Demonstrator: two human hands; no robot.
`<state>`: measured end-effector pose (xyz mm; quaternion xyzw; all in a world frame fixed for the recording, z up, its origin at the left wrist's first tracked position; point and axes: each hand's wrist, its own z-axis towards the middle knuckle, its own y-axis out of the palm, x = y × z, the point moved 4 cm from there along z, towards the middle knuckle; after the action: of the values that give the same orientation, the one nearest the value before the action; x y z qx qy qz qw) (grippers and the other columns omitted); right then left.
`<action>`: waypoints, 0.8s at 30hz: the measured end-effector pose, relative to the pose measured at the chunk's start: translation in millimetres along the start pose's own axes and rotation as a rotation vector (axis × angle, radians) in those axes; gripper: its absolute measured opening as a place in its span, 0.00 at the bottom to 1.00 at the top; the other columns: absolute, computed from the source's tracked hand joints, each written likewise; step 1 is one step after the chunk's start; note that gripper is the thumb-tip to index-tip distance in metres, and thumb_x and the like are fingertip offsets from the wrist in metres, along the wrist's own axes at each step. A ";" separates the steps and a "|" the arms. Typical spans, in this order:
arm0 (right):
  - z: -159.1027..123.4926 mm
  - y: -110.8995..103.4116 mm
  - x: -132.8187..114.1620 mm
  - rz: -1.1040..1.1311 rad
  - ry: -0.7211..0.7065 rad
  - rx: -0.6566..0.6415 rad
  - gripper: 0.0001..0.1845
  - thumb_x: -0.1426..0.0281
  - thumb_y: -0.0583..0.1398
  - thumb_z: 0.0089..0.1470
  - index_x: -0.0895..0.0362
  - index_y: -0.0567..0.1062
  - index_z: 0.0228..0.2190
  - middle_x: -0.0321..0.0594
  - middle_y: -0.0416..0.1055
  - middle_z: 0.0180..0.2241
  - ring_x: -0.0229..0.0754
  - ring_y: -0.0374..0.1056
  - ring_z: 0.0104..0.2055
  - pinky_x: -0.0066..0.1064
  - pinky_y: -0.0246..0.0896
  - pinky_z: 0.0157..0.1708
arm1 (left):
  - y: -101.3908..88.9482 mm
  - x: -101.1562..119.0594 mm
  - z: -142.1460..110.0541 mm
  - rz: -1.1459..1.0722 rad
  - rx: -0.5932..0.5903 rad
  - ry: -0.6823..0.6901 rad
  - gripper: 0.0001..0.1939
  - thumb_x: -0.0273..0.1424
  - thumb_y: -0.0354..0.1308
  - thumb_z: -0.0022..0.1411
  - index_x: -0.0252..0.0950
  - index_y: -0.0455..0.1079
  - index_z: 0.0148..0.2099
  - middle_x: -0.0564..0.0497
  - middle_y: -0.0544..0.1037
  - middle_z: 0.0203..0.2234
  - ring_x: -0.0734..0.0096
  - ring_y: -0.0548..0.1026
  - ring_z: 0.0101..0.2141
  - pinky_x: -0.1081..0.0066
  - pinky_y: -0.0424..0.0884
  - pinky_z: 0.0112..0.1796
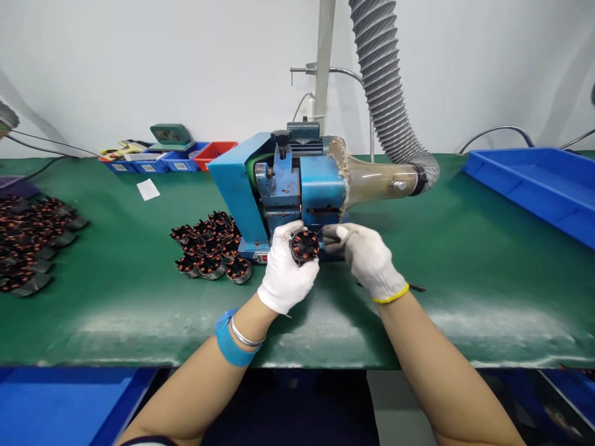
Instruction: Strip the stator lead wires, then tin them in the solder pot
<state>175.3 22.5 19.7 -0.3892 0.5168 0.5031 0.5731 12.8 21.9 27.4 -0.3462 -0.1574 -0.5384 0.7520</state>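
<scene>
No lettering I can read from here.
On my feed, print stays illegible on 3 white labels [180, 166] fronting blue bins [199, 165] and the red-and-white sticker [261, 257] on the machine base [248, 247].

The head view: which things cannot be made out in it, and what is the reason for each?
All in the head view:
Wound part: far side, turned away and held in the left hand.
Right hand: what its fingers pinch, if anything; too small.
Labels on small blue bins: print too small.
Large blue tray: cut off by the right edge.
</scene>
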 end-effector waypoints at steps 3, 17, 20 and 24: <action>-5.8 13.6 -0.6 0.107 0.023 -0.075 0.18 0.57 0.66 0.46 0.57 0.80 0.34 0.39 0.78 0.31 0.41 0.72 0.33 0.35 0.71 0.38 | 2.0 6.4 -1.6 0.044 -0.076 0.106 0.29 0.23 0.57 0.48 0.36 0.60 0.54 0.45 0.70 0.45 0.61 0.74 0.46 0.59 0.73 0.49; -5.6 22.0 16.4 0.305 0.089 0.023 0.19 0.62 0.66 0.45 0.56 0.79 0.39 0.40 0.80 0.40 0.43 0.74 0.44 0.39 0.68 0.53 | 9.9 1.6 -4.5 0.168 0.003 0.006 0.28 0.30 0.63 0.56 0.34 0.59 0.57 0.41 0.68 0.48 0.60 0.74 0.48 0.59 0.74 0.50; -7.5 34.4 18.8 0.405 0.071 -0.008 0.19 0.62 0.64 0.46 0.57 0.78 0.41 0.41 0.79 0.43 0.46 0.73 0.50 0.43 0.63 0.59 | 14.0 -1.6 -2.1 0.172 -0.002 -0.045 0.28 0.31 0.63 0.56 0.34 0.59 0.57 0.41 0.67 0.48 0.59 0.74 0.48 0.58 0.73 0.51; -0.3 37.9 12.5 0.484 0.060 -0.009 0.16 0.65 0.62 0.45 0.57 0.77 0.38 0.40 0.81 0.39 0.45 0.75 0.47 0.43 0.65 0.58 | 18.6 -2.7 4.2 0.195 -0.013 -0.098 0.29 0.33 0.63 0.55 0.34 0.58 0.57 0.41 0.66 0.49 0.56 0.73 0.51 0.54 0.70 0.55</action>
<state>137.6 31.6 10.2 -0.2712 0.6094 0.6163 0.4186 29.4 30.0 22.2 -0.3904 -0.1562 -0.4463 0.7899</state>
